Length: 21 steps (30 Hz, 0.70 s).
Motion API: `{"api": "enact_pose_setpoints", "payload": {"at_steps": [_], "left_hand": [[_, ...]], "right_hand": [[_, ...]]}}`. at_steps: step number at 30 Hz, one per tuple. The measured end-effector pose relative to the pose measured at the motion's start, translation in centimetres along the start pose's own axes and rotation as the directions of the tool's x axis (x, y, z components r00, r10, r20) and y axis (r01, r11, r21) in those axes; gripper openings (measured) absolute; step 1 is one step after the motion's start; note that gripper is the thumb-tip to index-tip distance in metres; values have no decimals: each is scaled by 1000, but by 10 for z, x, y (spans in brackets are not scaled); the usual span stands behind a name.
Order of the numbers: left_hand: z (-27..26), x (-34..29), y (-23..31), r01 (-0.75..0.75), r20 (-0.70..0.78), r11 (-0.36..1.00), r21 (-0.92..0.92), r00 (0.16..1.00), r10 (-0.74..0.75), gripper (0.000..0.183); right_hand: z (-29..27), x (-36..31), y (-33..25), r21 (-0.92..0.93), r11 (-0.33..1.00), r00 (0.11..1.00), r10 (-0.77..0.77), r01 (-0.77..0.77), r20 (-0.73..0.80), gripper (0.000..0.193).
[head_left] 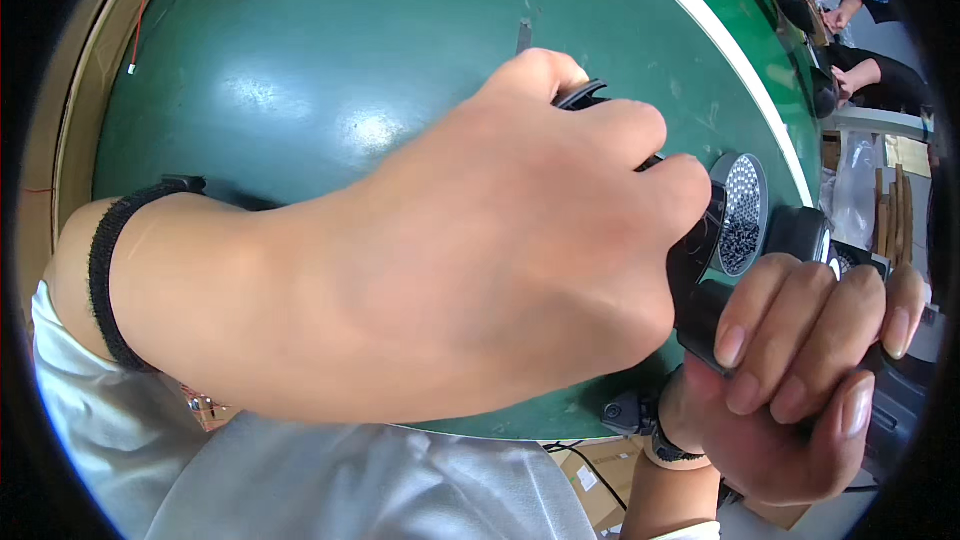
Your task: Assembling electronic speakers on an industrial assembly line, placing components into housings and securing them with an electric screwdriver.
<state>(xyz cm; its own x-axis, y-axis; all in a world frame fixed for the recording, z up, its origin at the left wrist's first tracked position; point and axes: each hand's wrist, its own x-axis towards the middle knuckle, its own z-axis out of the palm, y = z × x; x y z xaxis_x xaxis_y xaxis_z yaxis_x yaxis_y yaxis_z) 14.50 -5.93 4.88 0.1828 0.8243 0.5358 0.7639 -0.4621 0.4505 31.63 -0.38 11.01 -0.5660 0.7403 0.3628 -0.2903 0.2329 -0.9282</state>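
Across the middle stretches my left hand, its back toward me and its fingers curled round a black plastic part. Most of that part is hidden behind the hand; bits of it show between the fingers and past the knuckles. At the right, my right hand is turned palm up with its fingers bent over. Its fingertips rest at the near end of the same black part, closed on it. The part's full shape cannot be made out.
A round dish of silver and black small pieces, probably screws, stands on the green table. Beside it is a black block-shaped thing. Red wires lie far left. Other people's hands work beyond the white edge.
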Motion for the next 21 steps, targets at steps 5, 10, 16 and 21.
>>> {"api": "enact_pose_setpoints", "payload": {"at_steps": [5,10,16,21], "left_hand": [[-19,1,-9,-27,85,999,-38,996,31,15],[-21,-7,-14,-92,156,993,79,985,78,46],[-26,-3,-13,-84,211,996,18,974,78,46],[-36,0,-9,-56,276,998,-20,959,60,44]], "right_hand": [[18,4,14,-27,996,996,-89,89,-8,29],[-1,24,-24,162,977,990,-141,139,4,30],[-58,35,-33,-213,940,772,-340,266,-537,36],[-67,33,-32,-443,879,680,-435,177,-590,49]]}}
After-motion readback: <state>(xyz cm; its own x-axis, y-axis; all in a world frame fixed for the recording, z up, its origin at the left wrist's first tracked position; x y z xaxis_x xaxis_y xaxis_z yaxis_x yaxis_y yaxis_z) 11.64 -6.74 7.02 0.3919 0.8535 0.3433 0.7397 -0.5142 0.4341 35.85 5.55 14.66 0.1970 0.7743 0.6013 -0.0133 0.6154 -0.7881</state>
